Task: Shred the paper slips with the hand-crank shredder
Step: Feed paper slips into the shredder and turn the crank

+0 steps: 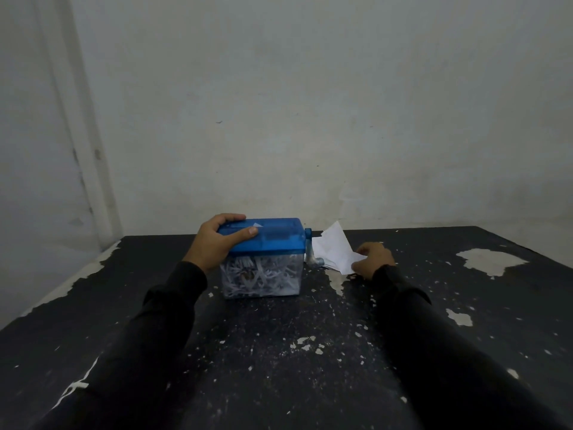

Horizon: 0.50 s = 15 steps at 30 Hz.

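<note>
head view: only one camera here, looking down over both black sleeves

shredder (263,243): blue lid on a clear bin, sitting mid-tabletop, pretty close to the back wall (310,103)

bin contents: packed with white paper shreds (259,279)

crank (310,248): blue, on the shredder's right side, handle hanging down

left hand (217,240): clamped over the left end of the lid, fingers curled over the far edge, thumb pressed on the near side

right hand (373,259): down on the tabletop right of the crank, fingers pinching the near corner of the paper slips (333,248)

paper slips: loose white pile just right of the crank, one corner sticking up

tabletop (279,352): black, paint chipped all over, pale patches showing
</note>
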{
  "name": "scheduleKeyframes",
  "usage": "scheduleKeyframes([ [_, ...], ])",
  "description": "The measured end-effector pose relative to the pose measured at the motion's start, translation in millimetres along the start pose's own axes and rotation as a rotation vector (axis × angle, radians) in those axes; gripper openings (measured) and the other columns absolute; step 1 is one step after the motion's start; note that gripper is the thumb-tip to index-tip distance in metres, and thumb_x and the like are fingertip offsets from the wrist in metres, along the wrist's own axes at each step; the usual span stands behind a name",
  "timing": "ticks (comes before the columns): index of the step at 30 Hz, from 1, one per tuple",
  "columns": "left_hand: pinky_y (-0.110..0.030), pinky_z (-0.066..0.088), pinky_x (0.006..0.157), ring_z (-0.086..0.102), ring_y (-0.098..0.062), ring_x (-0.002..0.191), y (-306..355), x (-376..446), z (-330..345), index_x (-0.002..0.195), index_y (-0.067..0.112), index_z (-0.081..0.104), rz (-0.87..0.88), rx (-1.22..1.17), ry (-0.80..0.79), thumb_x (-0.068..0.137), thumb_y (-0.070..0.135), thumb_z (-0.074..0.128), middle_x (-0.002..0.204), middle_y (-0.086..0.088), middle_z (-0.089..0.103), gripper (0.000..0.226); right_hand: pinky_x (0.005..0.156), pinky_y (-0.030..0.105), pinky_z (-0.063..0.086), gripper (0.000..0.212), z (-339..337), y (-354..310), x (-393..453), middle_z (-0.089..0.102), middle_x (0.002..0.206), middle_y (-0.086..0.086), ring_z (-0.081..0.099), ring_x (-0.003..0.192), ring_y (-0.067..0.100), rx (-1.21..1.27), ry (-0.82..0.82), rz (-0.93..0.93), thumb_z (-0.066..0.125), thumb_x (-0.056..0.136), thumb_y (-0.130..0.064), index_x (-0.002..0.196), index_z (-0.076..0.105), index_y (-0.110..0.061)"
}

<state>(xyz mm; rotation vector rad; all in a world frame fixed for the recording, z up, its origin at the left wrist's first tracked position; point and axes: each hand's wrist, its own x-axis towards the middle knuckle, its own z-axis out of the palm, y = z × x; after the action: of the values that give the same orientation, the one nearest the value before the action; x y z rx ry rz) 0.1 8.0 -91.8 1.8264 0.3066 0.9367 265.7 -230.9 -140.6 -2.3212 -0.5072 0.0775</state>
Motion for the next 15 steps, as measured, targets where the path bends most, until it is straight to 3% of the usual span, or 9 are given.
scheduleKeyframes([
  [3,-0.014,0.054,0.073,0.069,0.000,0.089,0,0,-1,0.117,0.014,0.071,0.001,-0.008,0.000,0.077,0.032,0.085,0.117,-0.003,0.069,0.046,0.091,0.036,0.049,0.047,-1,-3,-1,0.059,0.133,0.010,0.057,0.113,0.026,-0.016,-0.069,0.022,0.080,0.081,-0.012,0.123,0.060,-0.014],
  [6,-0.014,0.054,0.074,0.069,0.000,0.091,0,0,-1,0.117,0.015,0.071,0.006,-0.005,-0.008,0.073,0.041,0.090,0.117,-0.001,0.069,0.055,0.082,0.032,0.048,0.038,1,-5,6,0.067,0.115,0.012,0.061,0.100,0.028,-0.076,-0.101,0.012,0.077,0.084,-0.042,0.105,0.069,-0.011],
  [8,-0.014,0.054,0.074,0.069,0.000,0.090,0,0,0,0.117,0.014,0.071,0.003,-0.005,-0.008,0.078,0.033,0.086,0.118,-0.002,0.069,0.046,0.085,0.034,0.050,0.049,6,-9,10,0.068,0.100,0.014,0.063,0.093,0.032,-0.048,-0.060,0.049,0.064,0.086,-0.061,0.082,0.067,-0.012],
  [9,-0.014,0.054,0.074,0.069,0.000,0.090,0,0,-1,0.117,0.013,0.071,0.001,-0.006,-0.005,0.080,0.029,0.084,0.118,-0.003,0.068,0.042,0.092,0.040,0.051,0.054,9,-12,12,0.068,0.102,0.015,0.064,0.096,0.033,-0.043,-0.026,0.076,0.062,0.085,-0.065,0.084,0.067,-0.011],
  [12,-0.015,0.054,0.074,0.070,-0.001,0.089,0,0,-1,0.118,0.012,0.070,0.001,-0.017,-0.008,0.082,0.025,0.083,0.118,-0.004,0.068,0.040,0.103,0.052,0.048,0.052,20,-13,25,0.067,0.123,0.013,0.063,0.113,0.036,-0.049,0.029,0.139,0.073,0.079,-0.050,0.114,0.070,-0.012],
  [15,-0.016,0.055,0.074,0.070,-0.003,0.091,0,0,-2,0.117,0.013,0.070,0.003,-0.021,-0.012,0.079,0.030,0.083,0.117,-0.004,0.069,0.044,0.100,0.051,0.052,0.047,23,-12,33,0.068,0.123,0.015,0.065,0.109,0.036,-0.068,-0.017,0.189,0.079,0.075,-0.031,0.115,0.069,-0.009],
])
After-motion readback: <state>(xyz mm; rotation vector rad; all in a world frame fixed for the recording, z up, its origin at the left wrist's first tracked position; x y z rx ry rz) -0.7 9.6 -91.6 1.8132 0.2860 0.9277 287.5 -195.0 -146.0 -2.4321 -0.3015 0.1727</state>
